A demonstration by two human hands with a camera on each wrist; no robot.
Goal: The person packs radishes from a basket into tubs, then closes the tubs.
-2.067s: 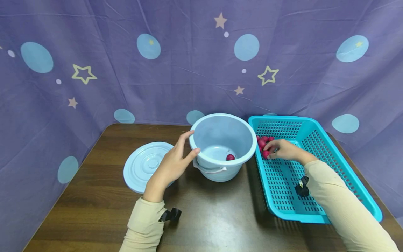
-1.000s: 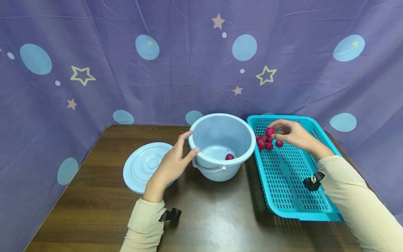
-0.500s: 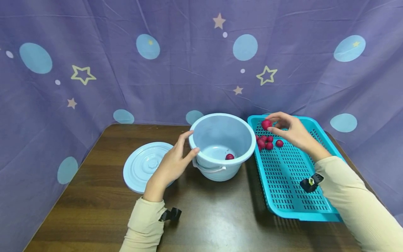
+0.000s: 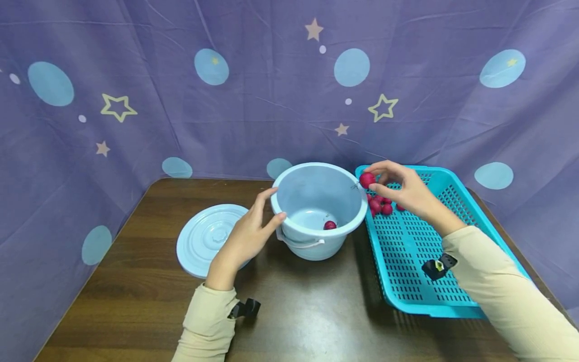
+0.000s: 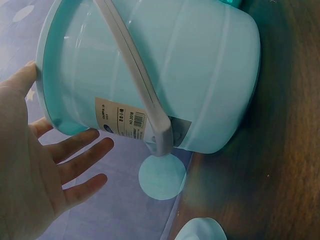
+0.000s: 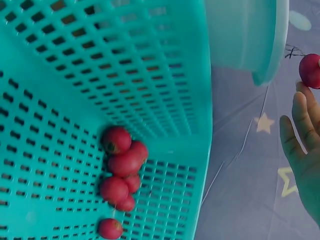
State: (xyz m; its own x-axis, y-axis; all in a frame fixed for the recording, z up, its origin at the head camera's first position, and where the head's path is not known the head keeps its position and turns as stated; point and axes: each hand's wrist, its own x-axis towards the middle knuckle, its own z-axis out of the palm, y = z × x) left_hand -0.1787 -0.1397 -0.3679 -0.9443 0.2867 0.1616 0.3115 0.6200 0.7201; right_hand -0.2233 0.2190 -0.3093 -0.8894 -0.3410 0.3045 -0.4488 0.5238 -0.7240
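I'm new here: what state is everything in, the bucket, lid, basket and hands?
Bucket: upright, uncovered, one radish inside.
Bucket handle: lowered.
Lid: off, flat on the table.
Basket: uncovered, holding several radishes.
Left hand: touching the bucket.
Right hand: pinching another radish near the bucket.

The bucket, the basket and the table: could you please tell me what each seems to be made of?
The bucket looks like smooth, glossy plastic, given its highlights and rounded rim. The basket seems plastic, with regular moulded slots and a slight sheen. The table shows brown wood grain and a soft shine; whether solid wood or laminate, I cannot tell.
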